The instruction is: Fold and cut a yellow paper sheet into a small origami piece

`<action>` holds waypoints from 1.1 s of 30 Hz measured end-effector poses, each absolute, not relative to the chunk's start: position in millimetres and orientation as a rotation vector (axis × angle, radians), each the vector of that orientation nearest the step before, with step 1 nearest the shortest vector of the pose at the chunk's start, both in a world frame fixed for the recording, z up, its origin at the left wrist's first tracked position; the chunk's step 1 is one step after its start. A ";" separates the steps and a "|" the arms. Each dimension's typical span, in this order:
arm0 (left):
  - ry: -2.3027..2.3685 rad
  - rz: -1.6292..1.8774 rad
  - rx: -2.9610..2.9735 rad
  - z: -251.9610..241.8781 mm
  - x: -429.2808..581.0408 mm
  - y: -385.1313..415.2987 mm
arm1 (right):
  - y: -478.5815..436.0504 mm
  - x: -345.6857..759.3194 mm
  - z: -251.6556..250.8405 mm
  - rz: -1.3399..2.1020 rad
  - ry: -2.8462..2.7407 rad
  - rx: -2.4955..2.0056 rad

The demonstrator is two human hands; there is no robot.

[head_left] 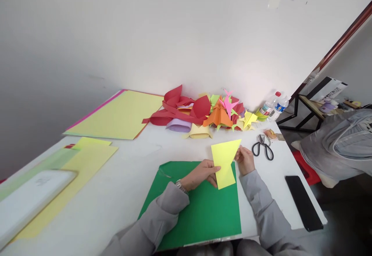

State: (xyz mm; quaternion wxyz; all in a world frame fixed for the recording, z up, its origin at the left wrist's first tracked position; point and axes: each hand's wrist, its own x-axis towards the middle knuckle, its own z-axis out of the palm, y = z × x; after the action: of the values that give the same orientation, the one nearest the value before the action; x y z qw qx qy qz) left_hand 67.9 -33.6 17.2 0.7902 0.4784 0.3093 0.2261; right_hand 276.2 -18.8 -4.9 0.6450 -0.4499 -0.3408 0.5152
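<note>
A folded piece of yellow paper (223, 155) is held up over a green sheet (203, 213) on the table. My left hand (200, 174) grips its left edge, thumb in front and fingers behind. At the slanted right edge, just below the upper right corner, is my right hand (245, 160), its fingers closed in a pinch on the paper. Black-handled scissors (263, 146) lie to the right of my right hand.
Folded paper shapes, including red pieces (177, 109) and an orange one (218, 115), are heaped by the wall. Two bottles (271, 105) stand behind. Large yellow sheets (116, 112) and a white box-like object (37, 194) lie left, a black phone-like slab (303, 201) right.
</note>
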 end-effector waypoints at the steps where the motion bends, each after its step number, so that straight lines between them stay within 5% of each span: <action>1: 0.681 0.508 1.018 15.7 65.8 -31.4 | -17.1 279.7 -3.1 1.168 -0.760 -1.018; 16: 0.614 0.815 0.941 14.9 56.6 -19.9 | -34.3 253.9 2.0 1.355 -0.829 -1.018; 27: 0.356 0.672 0.856 12.2 60.4 -30.8 | -59.6 205.1 -1.5 1.939 -1.012 -0.971; 33: 0.446 0.956 0.644 14.9 51.7 -24.3 | -40.4 267.4 3.8 0.774 -1.219 -1.651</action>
State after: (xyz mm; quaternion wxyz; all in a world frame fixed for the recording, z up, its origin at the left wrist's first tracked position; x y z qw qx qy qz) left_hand 51.7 -24.3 14.9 0.8151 0.3021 0.2090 0.4480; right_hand 267.4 -40.4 3.8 0.4566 -0.6696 -0.4945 0.3140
